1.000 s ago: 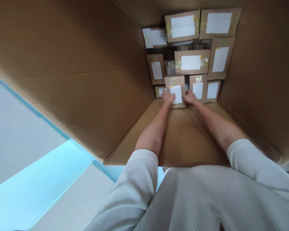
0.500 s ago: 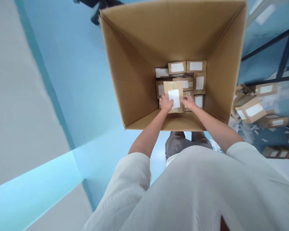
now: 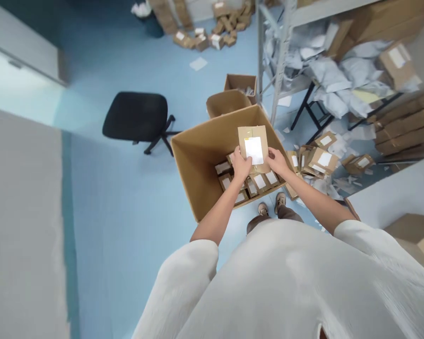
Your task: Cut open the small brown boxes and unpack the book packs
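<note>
Between both hands I hold a small brown cardboard box (image 3: 260, 133) with a white label facing up and clear tape along its middle. My left hand (image 3: 240, 165) grips its left edge, the thumb lying on the label. On the opposite edge, my right hand (image 3: 277, 161) is closed with its fingers at the lower corner. Below them stands a large open carton (image 3: 201, 150). Several small labelled boxes (image 3: 259, 181) lie at its bottom, partly covered by my hands and the held box.
A black swivel chair (image 3: 136, 115) stands left of the carton. Behind the carton are smaller open cartons (image 3: 229, 101). At right, a metal shelf (image 3: 284, 56), grey plastic parcels (image 3: 332, 77) and loose boxes (image 3: 323, 160) crowd the floor. More boxes (image 3: 217, 40) are heaped at the far wall.
The held box has come up out of the large carton, in both hands. My view has tilted up and turned, bringing the chair, shelf and far floor into sight.
</note>
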The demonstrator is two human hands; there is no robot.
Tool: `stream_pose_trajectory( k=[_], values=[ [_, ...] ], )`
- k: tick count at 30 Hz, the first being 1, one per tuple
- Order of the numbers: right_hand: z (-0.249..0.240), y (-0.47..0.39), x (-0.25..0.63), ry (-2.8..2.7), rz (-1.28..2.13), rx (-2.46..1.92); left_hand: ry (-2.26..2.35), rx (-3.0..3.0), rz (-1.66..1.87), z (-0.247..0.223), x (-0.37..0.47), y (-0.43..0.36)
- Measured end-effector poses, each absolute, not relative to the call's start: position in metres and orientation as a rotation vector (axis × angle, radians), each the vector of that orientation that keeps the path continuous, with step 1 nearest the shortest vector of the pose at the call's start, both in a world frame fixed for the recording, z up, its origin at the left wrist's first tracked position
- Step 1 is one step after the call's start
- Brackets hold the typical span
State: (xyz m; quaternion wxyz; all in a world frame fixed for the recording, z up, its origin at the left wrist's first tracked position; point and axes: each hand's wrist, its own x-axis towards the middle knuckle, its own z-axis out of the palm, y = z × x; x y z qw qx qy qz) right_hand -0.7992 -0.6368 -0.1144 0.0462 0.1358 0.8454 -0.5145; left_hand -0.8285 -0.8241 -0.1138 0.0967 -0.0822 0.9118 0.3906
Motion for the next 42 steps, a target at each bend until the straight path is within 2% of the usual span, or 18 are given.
stream_pose_trajectory(
  k=[6,12,17,26,34,42],
  values=[
    [-0.064,-0.577,-0.762,2.806,-1.613,0.588,2.760,0.229,1.245,-0.046,-0.833,-0.758],
    [-0.054,-0.502,-0.696,2.965,-1.688,0.860,2.614,0.561,1.328,-0.030,-0.809,-0.659],
    [-0.070,-0.432,-0.622,3.038,-1.649,1.161,2.434,0.813,1.343,-0.048,-0.764,-0.565],
    [-0.107,-0.314,-0.468,2.833,-1.169,1.633,2.147,1.025,1.120,-0.103,-0.641,-0.403],
    [-0.142,-0.245,-0.370,2.713,-0.835,1.592,1.847,1.125,1.063,-0.163,-0.554,-0.309],
    [-0.144,-0.231,-0.335,2.755,-0.514,1.491,1.704,1.268,0.949,-0.197,-0.538,-0.278]
  ],
)
